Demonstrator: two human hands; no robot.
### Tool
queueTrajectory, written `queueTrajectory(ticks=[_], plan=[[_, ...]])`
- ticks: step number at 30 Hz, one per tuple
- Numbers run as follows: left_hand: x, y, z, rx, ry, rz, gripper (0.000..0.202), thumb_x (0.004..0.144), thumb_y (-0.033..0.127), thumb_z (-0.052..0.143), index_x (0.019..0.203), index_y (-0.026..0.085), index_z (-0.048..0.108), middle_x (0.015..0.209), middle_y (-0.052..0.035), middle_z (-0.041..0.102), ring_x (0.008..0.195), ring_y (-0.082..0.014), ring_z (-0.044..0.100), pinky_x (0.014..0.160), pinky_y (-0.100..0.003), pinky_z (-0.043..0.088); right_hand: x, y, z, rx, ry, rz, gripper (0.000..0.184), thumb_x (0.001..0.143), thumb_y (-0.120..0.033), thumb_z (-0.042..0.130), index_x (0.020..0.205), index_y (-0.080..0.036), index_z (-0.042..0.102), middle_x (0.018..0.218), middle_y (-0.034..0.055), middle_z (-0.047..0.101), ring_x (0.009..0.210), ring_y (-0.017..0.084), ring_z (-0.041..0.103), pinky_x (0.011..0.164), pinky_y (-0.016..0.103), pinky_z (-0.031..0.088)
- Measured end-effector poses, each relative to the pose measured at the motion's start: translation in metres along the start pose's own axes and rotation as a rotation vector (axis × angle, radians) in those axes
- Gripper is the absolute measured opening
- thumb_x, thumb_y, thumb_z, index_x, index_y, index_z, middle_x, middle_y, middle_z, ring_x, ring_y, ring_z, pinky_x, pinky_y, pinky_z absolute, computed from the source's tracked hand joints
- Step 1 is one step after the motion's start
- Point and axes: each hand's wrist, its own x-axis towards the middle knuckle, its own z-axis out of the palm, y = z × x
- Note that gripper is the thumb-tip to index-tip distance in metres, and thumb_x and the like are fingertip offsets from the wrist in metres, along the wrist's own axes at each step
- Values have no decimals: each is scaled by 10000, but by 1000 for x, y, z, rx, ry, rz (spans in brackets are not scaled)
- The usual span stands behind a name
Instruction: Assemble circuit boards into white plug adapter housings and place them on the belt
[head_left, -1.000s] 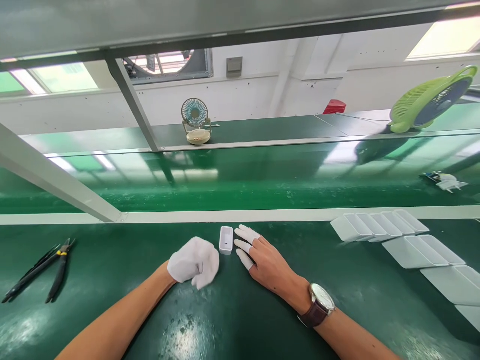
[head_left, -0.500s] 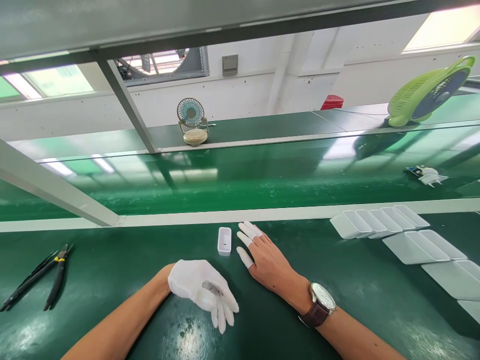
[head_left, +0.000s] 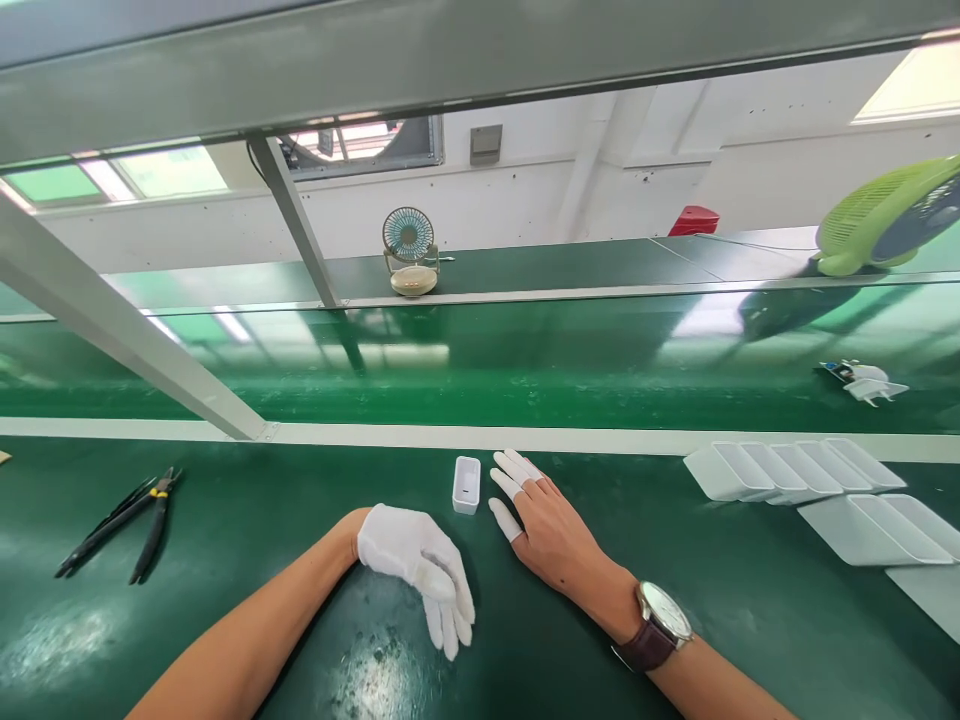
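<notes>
A small white rectangular tray [head_left: 466, 488] with a dark slot in its floor sits on the green bench top. Just right of it, my right hand [head_left: 549, 528] lies flat, palm down, holding nothing; white finger cots cover several fingertips and a watch is on the wrist. My left hand [head_left: 420, 568], in a white glove, rests nearer to me, below and left of the tray. Its fingers stretch down and to the right with the thumb lying near them, and nothing shows in it. Neither hand visibly touches the tray.
Black-handled cutting pliers [head_left: 160, 520] lie at the left. Overlapping white bins [head_left: 780, 472] stand at the right. Beyond a pale rail [head_left: 480, 437] runs a green belt carrying a small white assembly [head_left: 866, 382]. Two fans, one a green fan [head_left: 877, 220], stand behind. A slanted post [head_left: 135, 320] rises at left.
The view has shifted, so the bench things sit a little further right. My left thumb has moved closer to its fingers, hiding the palm. My right hand stays flat beside the tray.
</notes>
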Motion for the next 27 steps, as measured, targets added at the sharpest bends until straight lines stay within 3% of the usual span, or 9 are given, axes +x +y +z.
queueTrajectory(ticks=[3,5,7,9,11,14,18,23,27], plan=[[-21,5,-14,16,69,-63,391,847,461,702,1015,112,753,982,-159,757,885,-340,752,827,-534,598,0,1,1,-30,1,-17,362,1007,-215,446,1316,-105,601,1361,205,620,1419,328,443,1114,551,473],[-35,5,-26,26,211,-60,431,857,463,693,1091,103,726,980,-176,753,834,-332,755,777,-534,606,0,1,2,-46,5,-33,357,1007,-216,444,1301,-96,608,1357,209,621,1403,334,464,1109,546,479],[-42,3,-36,25,445,65,505,846,462,715,1228,136,667,1132,-199,723,901,-328,750,788,-521,605,0,2,3,-55,13,-45,350,1005,-218,447,1285,-96,619,1340,207,633,1383,337,489,1100,541,487],[-39,1,-43,16,721,312,611,817,420,761,1357,198,581,1392,-207,591,1160,-343,668,947,-523,554,1,3,3,-59,19,-52,347,1004,-222,447,1275,-102,627,1322,205,645,1364,339,511,1082,542,502],[-30,-1,-47,-5,894,529,682,791,382,790,1401,206,539,1520,-198,467,1351,-357,518,1097,-534,447,1,3,3,-60,21,-56,349,1005,-225,441,1270,-103,631,1315,206,649,1356,343,519,1065,548,514],[-16,-3,-48,28,972,558,629,802,415,765,1341,148,578,1475,-212,516,1380,-375,481,1149,-552,389,2,3,3,-62,31,-65,349,1007,-228,431,1254,-97,641,1312,212,649,1349,346,525,1056,545,519],[-8,-5,-49,167,1211,583,641,776,411,778,1341,189,574,1481,-148,531,1426,-311,436,1193,-483,353,1,5,4,-70,35,-71,353,1007,-225,432,1269,-102,633,1310,207,652,1351,347,523,1044,550,527],[-9,-6,-51,71,1179,680,477,851,492,682,1151,120,669,1259,-182,682,1168,-312,660,1023,-473,510,0,6,5,-105,8,-68,357,1015,-234,423,1264,-89,634,1321,208,645,1353,348,520,1053,542,520],[-6,-8,-46,245,1211,580,403,856,473,670,1063,128,703,998,-130,757,926,-244,711,898,-421,557,1,4,4,-115,-1,-60,357,1022,-236,420,1271,-79,622,1347,208,628,1368,341,504,1062,516,517]])
